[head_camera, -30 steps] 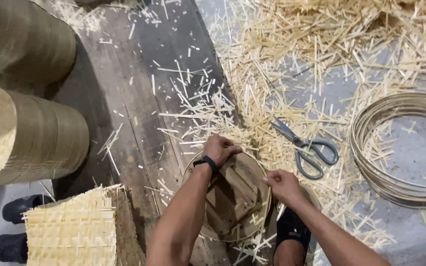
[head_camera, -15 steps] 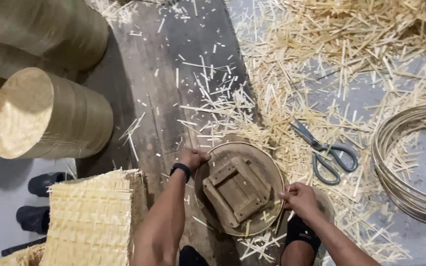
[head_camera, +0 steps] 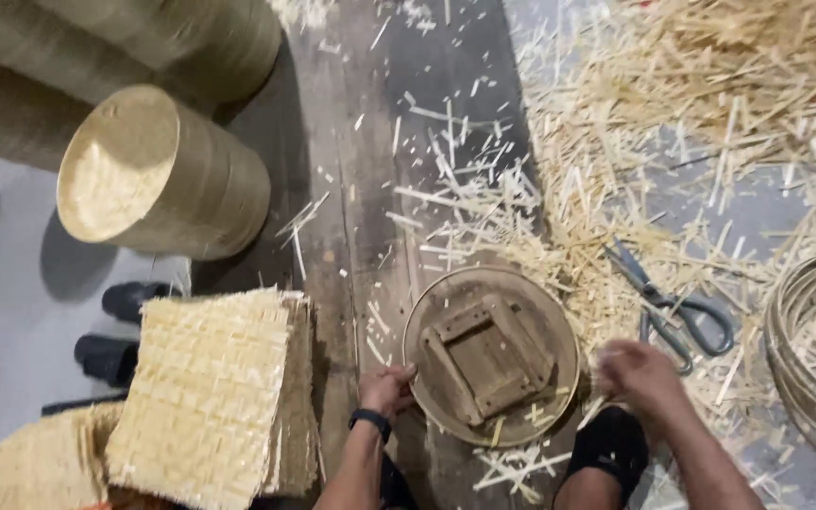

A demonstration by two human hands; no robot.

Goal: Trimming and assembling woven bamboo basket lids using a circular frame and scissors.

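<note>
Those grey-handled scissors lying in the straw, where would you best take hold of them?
By the looped handles. The scissors lie flat among the cuttings with their handles toward the person's right hand and the blades pointing up and away, so coming from the near side, fingers through or round the loops, likely keeps clear of the blades.

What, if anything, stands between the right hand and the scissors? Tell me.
Nothing solid shows in the way. The right hand is at the rim of the round tray, and the scissors lie just beyond it on the floor, among loose bamboo offcuts scattered around and partly under them.
</note>
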